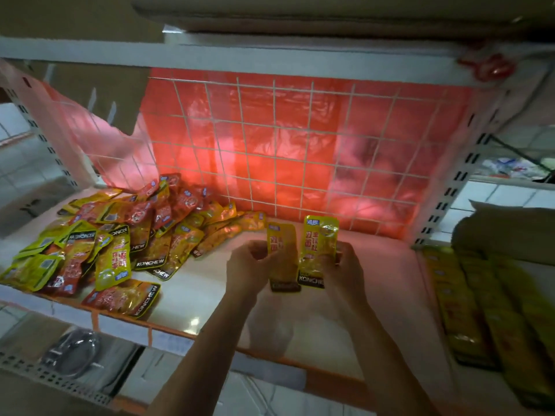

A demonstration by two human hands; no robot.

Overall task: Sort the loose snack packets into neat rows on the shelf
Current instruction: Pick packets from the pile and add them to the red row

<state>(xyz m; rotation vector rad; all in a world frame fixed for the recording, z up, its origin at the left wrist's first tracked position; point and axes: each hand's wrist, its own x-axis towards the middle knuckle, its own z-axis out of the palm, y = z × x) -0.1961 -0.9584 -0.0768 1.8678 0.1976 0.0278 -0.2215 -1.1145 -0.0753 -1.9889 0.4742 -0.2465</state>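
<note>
**A:** ok so closest to the camera are the two bare forearms coming up from 6 o'clock. Going left to right: the left hand (252,267) is closed around a yellow packet (281,256), thumb over its front, packet standing upright. Right beside it, the right hand (345,265) is pinching a second yellow packet (319,250), also upright, "KONCHEW" on the black band at its bottom edge. The two packets sit side by side, nearly touching, both lifted a bit above the shelf (204,283).

**B:** and the rest of the snacks?

**A:** big messy pile of packets (120,235) over at 9 o'clock from the hands, back-left part of the shelf. Mix of yellow ones and red/orange ones, overlapping every which way, some face down. One orange packet (121,298) lies apart from the heap, right at the shelf's front edge, around 8 o'clock.

**B:** anything already lined up?

**A:** far right, about 3 to 4 o'clock, there are rows of yellow packets (486,301) lying flat, but that edge is blurry so can't count them. The middle of the shelf under the hands is plain white.

**B:** what's behind?

**A:** white wire grid (285,145) at 12 o'clock with a red plastic sheet (255,115) behind it, glowing pinkish low down.
</note>
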